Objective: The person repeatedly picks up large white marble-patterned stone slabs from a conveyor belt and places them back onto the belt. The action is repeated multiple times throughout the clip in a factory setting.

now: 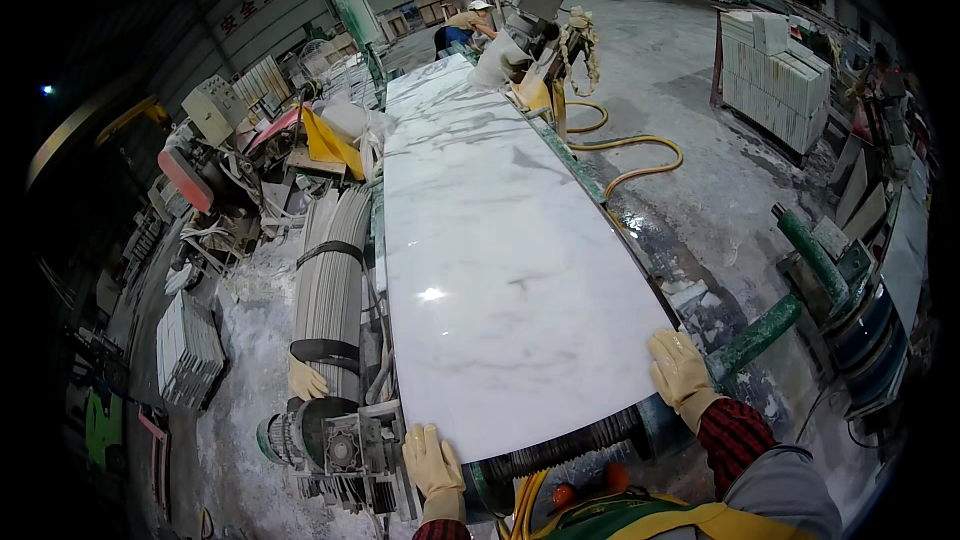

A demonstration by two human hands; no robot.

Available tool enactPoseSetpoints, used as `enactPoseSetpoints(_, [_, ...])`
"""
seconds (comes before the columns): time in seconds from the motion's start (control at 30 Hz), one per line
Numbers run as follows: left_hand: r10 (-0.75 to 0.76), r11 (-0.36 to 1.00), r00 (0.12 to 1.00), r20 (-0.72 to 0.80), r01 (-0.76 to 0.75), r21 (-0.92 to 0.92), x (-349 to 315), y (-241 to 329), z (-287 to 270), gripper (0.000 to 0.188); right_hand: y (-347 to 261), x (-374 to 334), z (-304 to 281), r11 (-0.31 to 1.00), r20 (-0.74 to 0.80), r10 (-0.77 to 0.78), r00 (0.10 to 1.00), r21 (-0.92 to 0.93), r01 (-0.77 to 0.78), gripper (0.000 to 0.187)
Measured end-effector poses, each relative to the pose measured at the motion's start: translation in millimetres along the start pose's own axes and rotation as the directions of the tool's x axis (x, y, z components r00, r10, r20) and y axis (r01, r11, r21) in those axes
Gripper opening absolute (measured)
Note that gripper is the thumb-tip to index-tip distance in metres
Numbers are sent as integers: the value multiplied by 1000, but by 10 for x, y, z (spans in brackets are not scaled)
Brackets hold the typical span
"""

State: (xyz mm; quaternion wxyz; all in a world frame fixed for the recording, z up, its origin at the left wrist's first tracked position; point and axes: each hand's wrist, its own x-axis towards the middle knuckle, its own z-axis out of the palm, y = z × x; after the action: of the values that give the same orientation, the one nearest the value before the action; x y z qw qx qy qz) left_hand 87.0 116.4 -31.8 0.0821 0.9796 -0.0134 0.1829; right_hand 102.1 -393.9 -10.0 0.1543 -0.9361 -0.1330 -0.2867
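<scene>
Head view: steady the grey-veined marble slab (pixel 505 270), lying along the conveyor (pixel 575 447), with even pressure at its near corners, where the left hand (pixel 435 470) has straight, narrowly spread fingers and the right hand (pixel 684 374) an unclear grip.

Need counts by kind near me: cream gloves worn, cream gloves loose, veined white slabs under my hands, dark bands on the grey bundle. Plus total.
Cream gloves worn: 2 (left hand, right hand)
Loose cream glove: 1
Veined white slab: 1
Dark bands on grey bundle: 2
Total: 6
</scene>
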Motion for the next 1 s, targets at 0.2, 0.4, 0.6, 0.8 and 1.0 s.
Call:
enactPoseSetpoints(0.2, [-19,1000,1000,15,19,4,-30,4,-13,46,-52,31,-46,999,26,27,999,16,-28,41])
enactPoseSetpoints(0.4, [18,1000,1000,-17,-18,3,-15,33,-54,41,-9,-42,-10,1000,-8,7,1000,8,-6,40])
enactPoseSetpoints(0.6, [5,999,1000,-3,-5,-52,-42,65,-107,42,-31,-41,-32,999,21,36,999,39,-36,38])
enactPoseSetpoints(0.8, [42,999,997,-62,-43,-18,-94,2,-39,41,-78,-17,-99,999,29,22,999,30,-23,38])
enactPoseSetpoints(1.0, [28,1000,998,-50,-29,-10,-123,-1,-18,42,-39,-86,-43,1000,11,13,1000,12,-14,40])
